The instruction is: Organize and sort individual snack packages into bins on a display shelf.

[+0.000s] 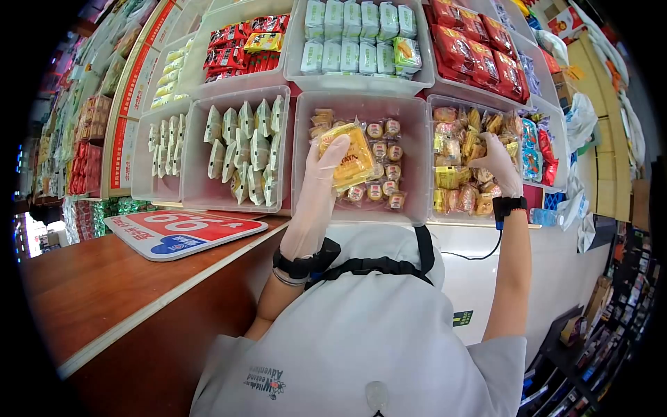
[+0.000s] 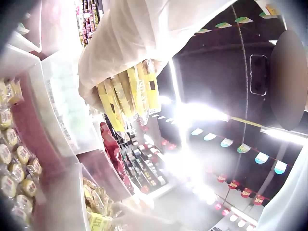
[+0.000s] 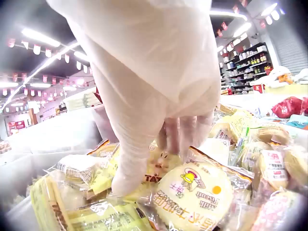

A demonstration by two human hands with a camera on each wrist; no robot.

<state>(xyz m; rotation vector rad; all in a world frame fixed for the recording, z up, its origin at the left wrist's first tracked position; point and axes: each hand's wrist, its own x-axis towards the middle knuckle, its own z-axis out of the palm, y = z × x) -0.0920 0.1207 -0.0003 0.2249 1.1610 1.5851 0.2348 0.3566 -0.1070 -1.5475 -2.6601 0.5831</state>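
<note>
My gloved left hand (image 1: 325, 163) grips a small stack of yellow biscuit packets (image 1: 353, 158) above a bin of small round wrapped snacks (image 1: 379, 149). From the side, in the left wrist view, several wrapped biscuits (image 2: 132, 94) stand face to face in that hand. My gloved right hand (image 1: 501, 167) reaches down into a bin of mixed wrapped biscuits. Its thumb and fingers stand on either side of a yellow biscuit packet (image 3: 161, 163). A round milk biscuit packet (image 3: 192, 195) lies right beside the thumb, facing up.
Left of the snack bin stands a bin of pale upright packets (image 1: 243, 149). Further bins behind hold green-white packs (image 1: 351, 55) and red packs (image 1: 479, 59). A red and white price sign (image 1: 184, 229) lies on the wooden counter (image 1: 125, 285). Blue and red packs (image 1: 535, 149) sit far right.
</note>
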